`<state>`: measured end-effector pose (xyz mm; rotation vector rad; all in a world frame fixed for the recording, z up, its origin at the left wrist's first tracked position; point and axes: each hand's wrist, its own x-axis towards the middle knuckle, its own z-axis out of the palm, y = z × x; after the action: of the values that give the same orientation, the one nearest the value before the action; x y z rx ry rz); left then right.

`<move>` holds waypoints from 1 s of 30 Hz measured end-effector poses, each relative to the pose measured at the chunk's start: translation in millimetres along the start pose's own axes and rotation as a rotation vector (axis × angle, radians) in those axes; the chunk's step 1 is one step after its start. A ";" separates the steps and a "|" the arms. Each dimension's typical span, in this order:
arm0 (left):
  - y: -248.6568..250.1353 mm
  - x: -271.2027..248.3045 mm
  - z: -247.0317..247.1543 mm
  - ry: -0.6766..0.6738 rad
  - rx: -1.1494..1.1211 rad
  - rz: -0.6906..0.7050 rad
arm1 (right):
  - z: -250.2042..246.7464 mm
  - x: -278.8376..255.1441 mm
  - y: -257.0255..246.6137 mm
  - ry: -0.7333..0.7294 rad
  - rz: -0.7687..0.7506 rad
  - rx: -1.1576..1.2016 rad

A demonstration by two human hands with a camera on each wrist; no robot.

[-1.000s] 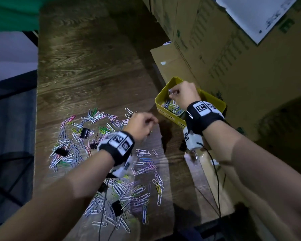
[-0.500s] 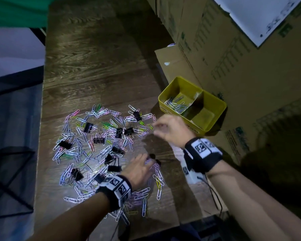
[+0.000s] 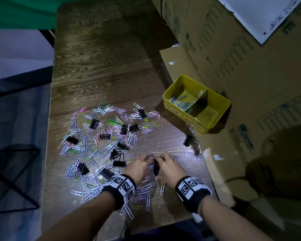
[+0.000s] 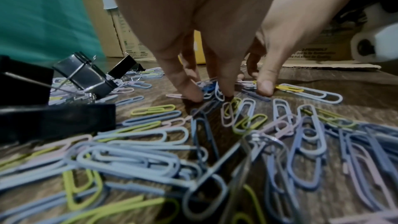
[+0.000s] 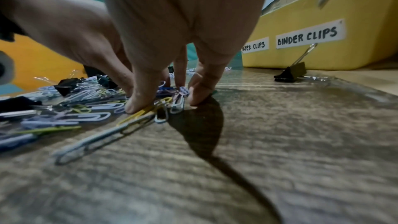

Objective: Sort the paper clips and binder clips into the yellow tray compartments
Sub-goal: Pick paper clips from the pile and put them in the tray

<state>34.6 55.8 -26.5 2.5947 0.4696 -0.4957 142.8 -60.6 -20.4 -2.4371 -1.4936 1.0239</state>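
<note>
Left hand [image 3: 137, 168] and right hand [image 3: 170, 169] meet at near edge of scattered pastel wire paper clips [image 3: 101, 141]; fingertips [image 4: 191, 92] pressed down on a few clips, grip not closed. Clips light, thin, slippery, prone to tangling: pinch by the loops. Black metal binder clips [image 3: 94, 123] stiffer, bulkier: grasp the body. Yellow two-compartment plastic tray [image 3: 221, 101] well apart, far right; its labelled binder-clip compartment appears empty.

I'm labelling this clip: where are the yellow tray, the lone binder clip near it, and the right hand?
yellow tray [image 3: 221, 117]: head view, right rim.
lone binder clip [image 3: 188, 140]: head view, black body.
right hand [image 3: 170, 168]: head view, back of hand.

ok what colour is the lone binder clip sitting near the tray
Black, with silver wire handles; the binder clip shows best in the right wrist view, beside the yellow tray.
</note>
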 end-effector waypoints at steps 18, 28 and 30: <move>-22.4 3.5 -28.7 0.010 -0.356 -0.149 | -16.4 17.1 12.5 0.057 0.078 0.384; -2.2 70.3 -155.7 0.007 -0.935 -0.036 | -81.5 2.6 19.3 0.407 0.092 1.101; 15.0 99.7 -180.3 0.073 -0.974 0.035 | -100.8 -1.8 18.7 0.518 0.067 1.198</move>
<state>175.2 155.4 87.5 1.6762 0.5174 -0.0962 216.0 -46.9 50.1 -1.6331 -0.3824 0.8123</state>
